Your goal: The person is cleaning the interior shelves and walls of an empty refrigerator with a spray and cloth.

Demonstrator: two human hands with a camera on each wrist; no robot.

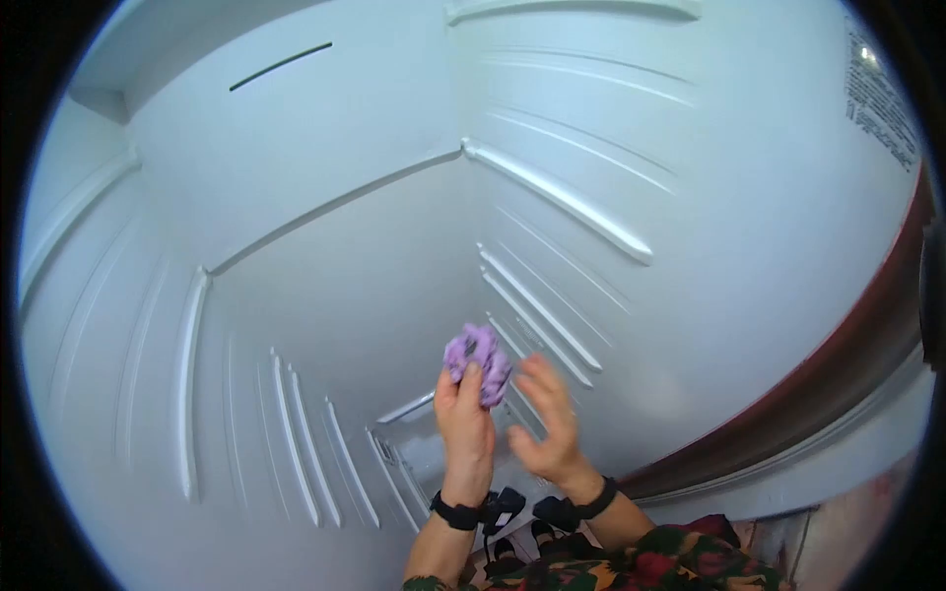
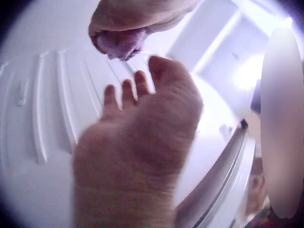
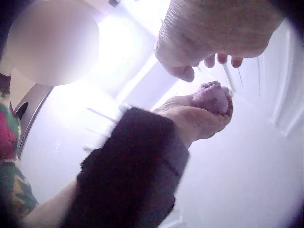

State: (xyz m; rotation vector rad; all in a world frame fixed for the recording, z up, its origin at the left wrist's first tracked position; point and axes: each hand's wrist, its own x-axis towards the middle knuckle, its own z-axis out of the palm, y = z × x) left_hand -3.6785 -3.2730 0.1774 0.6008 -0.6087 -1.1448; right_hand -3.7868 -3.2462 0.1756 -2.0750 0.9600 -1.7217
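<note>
A crumpled purple cloth (image 1: 489, 369) is gripped in my left hand (image 1: 466, 433), bunched up beyond the thumb and fingertips. In the left wrist view the cloth (image 2: 122, 43) shows below the curled fingers of that hand (image 2: 137, 16). My right hand (image 1: 554, 424) is just to the right of it, with fingers spread and nothing held. The right wrist view shows this right hand (image 3: 218, 31) above the cloth (image 3: 212, 99), with a gap between them. Both hands are in front of the white ribbed interior of a refrigerator (image 1: 345, 256).
Moulded shelf rails (image 1: 562, 202) stick out from both side walls. A narrow dark slot (image 1: 281, 67) runs across the upper back wall. At right stands the refrigerator door, with a dark red edge (image 1: 788, 414) and a printed label (image 1: 877, 103). Black bands (image 1: 456, 512) circle both wrists.
</note>
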